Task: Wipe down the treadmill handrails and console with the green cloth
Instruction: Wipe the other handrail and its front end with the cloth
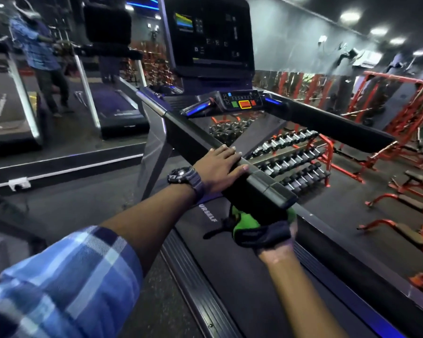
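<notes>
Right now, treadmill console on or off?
On: the console shows a coloured graph and lit icons, and blue lights glow beside the control panel.

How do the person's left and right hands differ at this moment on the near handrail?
The left hand lies flat with straight fingers on top of the handrail; the right hand sits below the rail's end, gripping the green cloth. The left hand is bare, with a watch at the wrist; the right is largely covered by dark fabric. Both work the same rail.
</notes>
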A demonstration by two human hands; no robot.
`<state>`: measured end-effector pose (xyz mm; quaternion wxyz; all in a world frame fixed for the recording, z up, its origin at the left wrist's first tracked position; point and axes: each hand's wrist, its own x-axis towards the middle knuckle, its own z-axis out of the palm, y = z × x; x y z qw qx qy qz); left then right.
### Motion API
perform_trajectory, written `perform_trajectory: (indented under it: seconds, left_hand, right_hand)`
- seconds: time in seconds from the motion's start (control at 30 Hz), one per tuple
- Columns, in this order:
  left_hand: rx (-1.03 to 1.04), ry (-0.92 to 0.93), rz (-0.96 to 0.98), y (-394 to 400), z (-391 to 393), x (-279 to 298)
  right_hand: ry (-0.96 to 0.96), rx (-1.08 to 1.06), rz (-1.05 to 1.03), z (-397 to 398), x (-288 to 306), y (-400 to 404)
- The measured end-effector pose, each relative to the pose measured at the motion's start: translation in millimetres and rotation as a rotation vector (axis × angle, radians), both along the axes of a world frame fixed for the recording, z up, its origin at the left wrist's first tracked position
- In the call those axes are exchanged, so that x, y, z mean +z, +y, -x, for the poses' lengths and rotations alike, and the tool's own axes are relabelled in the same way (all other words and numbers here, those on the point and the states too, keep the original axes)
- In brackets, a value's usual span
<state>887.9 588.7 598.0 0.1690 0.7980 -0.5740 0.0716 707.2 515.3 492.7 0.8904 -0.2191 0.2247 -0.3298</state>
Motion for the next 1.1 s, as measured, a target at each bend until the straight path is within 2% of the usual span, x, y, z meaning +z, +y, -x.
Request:
perform_trajectory:
  seconds: [0.1,0.2,0.3,0.43,0.53,0.63,0.67,0.7,0.73,0.77,0.83,0.87,0.9,0.97,1.03,1.1]
  left_hand:
    - [0.033,0.002,-0.014,-0.5,9.4,2.8]
    - [0.06,0.01,-0.028,1.0,20.5,7.8]
    - [0.107,0.034,0.001,-1.8,35.1,7.6]
    - [0.204,0.073,0.04,-9.0,56.5,7.0]
    - [0.248,0.092,0.096,-6.8,73.3,8.2]
    - [0.304,0.058,0.077,-0.2,95.8,12.9]
    - [0.332,0.022,0.073,2.9,101.7,14.2]
    - [0.356,0.071,0.078,3.2,106.8,12.0]
    - [0.325,0.057,0.034,3.0,104.7,3.8]
    - [0.283,0.02,0.07,4.7,104.9,2.3]
    - [0.33,0.081,0.008,7.6,112.1,6.5]
    - [0.328,0.087,0.032,6.5,109.4,1.7]
    - [0.334,0.15,-0.028,8.4,120.5,3.8]
    - [0.258,0.244,-0.014,7.7,120.5,0.7]
    - [0.324,0.193,0.121,9.6,125.1,9.4]
    - [0.405,0.152,0.108,14.9,121.7,10.2]
  right_hand:
    - [0.168,-0.072,0.125,10.1,40.7,-4.3]
    - [0.163,-0.05,0.244,18.2,59.2,-19.5]
    - [0.234,0.154,0.544,14.3,73.6,-52.7]
    - [0.36,0.424,1.161,-18.1,123.1,-77.9]
    - [0.541,0.536,1.375,-35.8,146.2,-72.1]
    - [0.656,0.509,1.626,-19.2,142.8,-63.9]
    - [0.65,0.475,1.729,-6.0,140.4,-62.6]
    - [0.635,0.443,1.818,7.5,137.2,-62.8]
    - [0.632,0.419,1.91,19.8,134.8,-63.7]
    - [0.639,0.399,2.002,32.9,134.3,-63.3]
    - [0.654,0.382,2.157,45.8,129.8,-69.5]
    - [0.649,0.415,2.156,44.0,130.6,-72.7]
    - [0.639,0.444,2.116,39.0,133.6,-72.2]
    - [0.636,0.438,1.978,20.9,140.2,-67.1]
    - [0.674,0.375,1.866,2.5,144.8,-59.3]
    - [0.729,0.317,1.883,-6.9,148.7,-49.9]
